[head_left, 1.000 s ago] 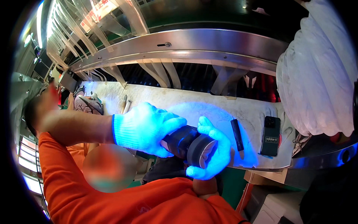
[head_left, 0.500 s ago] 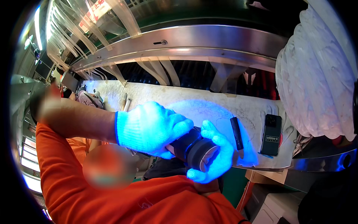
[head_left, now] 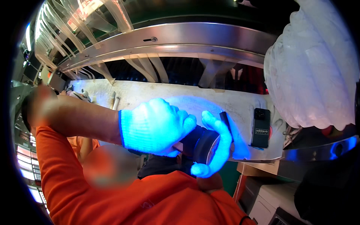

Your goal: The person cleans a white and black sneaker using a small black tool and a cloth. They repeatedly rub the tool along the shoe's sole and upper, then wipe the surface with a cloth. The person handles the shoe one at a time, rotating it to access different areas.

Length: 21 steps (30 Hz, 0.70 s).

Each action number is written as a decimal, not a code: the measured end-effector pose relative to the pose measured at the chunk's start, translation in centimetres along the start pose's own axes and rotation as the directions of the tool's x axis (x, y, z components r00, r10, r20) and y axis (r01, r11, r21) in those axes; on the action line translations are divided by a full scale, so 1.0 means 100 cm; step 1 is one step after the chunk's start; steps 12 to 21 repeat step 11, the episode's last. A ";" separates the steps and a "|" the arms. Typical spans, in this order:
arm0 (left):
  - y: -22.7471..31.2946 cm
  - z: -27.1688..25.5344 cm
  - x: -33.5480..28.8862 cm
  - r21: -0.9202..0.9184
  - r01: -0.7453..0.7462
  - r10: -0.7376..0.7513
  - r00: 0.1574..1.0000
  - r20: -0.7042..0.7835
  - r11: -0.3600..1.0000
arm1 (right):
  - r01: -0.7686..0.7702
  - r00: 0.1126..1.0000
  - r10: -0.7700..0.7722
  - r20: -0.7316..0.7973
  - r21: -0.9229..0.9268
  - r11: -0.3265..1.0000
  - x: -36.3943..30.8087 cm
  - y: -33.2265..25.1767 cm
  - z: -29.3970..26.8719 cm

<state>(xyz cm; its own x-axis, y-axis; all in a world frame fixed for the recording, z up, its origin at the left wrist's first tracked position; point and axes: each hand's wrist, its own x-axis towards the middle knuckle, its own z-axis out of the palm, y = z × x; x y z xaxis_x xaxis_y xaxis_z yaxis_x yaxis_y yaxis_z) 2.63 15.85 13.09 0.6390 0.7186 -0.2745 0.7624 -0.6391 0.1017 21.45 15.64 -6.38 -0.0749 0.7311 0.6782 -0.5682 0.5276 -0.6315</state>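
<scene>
White knitted gloves, lit bright blue, cover both of my hands. My left hand [head_left: 150, 125] reaches across from the left, its fingers closed on the near end of a dark rounded item that looks like a black shoe [head_left: 205, 145]. Around the far, rounded end curves my right hand [head_left: 224, 144], thumb and fingers gripping the rim. The shoe-like item is tilted between the hands, and much of it is hidden by the gloves. Just beyond my right hand, a slim black stick-like object [head_left: 224, 117] lies on the table, partly covered by the glove.
A pale-covered worktable [head_left: 138, 92] carries a black phone [head_left: 261, 127] at right and thin tools [head_left: 116, 102] at left. Behind runs a metal conveyor housing [head_left: 176, 37] with hanging clear strips [head_left: 144, 67]. A large white wrapped duct [head_left: 311, 71] hangs at right.
The view has shifted, so table and phone sit further left and higher. Both hands keep their grip on the shoe-like item. The right glove now hides more of the black stick.
</scene>
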 end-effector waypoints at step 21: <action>0.001 0.018 0.002 -0.124 -0.243 0.218 0.957 -0.189 0.962 | -0.282 0.945 0.301 -0.129 0.145 0.948 -0.004 -0.042 0.007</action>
